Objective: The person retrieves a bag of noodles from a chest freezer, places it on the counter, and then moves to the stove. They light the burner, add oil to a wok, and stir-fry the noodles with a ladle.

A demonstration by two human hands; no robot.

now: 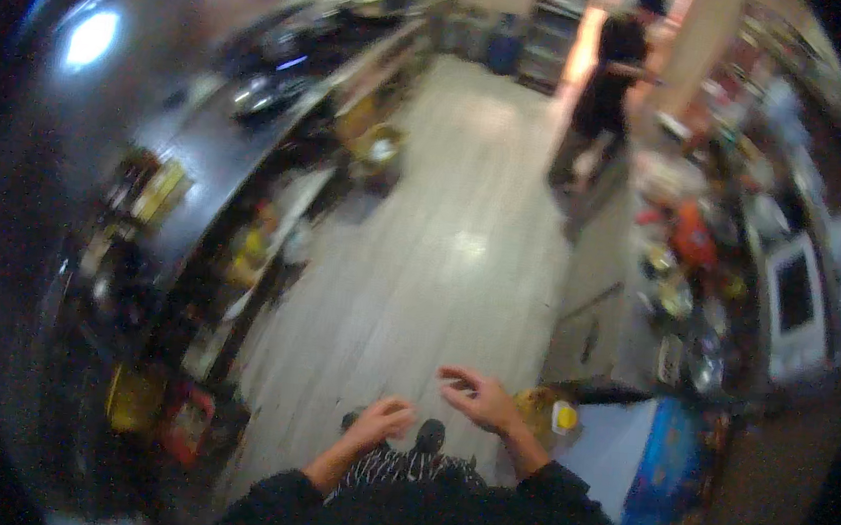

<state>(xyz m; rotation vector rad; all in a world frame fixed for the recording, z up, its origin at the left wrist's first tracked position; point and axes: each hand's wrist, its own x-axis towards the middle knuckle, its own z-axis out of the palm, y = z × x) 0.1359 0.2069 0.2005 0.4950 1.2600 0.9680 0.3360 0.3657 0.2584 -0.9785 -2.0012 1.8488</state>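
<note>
My left hand (382, 422) hangs over the floor in front of my body, loosely bent, with nothing seen in it. Slightly higher and to the right, my right hand (478, 400) is open, its fingers stretched to the left and its palm without any object. The two hands are apart from each other and touch nothing. Below them show my striped apron (407, 468) and the tip of a dark shoe (431, 434). Nearest to my right hand is a yellowish container (534, 413) beside a white-topped chest with a blue side (657, 473).
A long metal counter (207, 134) with pans and shelves runs along the left. On the right stands a crowded counter (590, 327) with a white microwave (797, 305). A person in dark clothes (611, 89) stands farther up the pale floor (445, 215). The picture is blurred.
</note>
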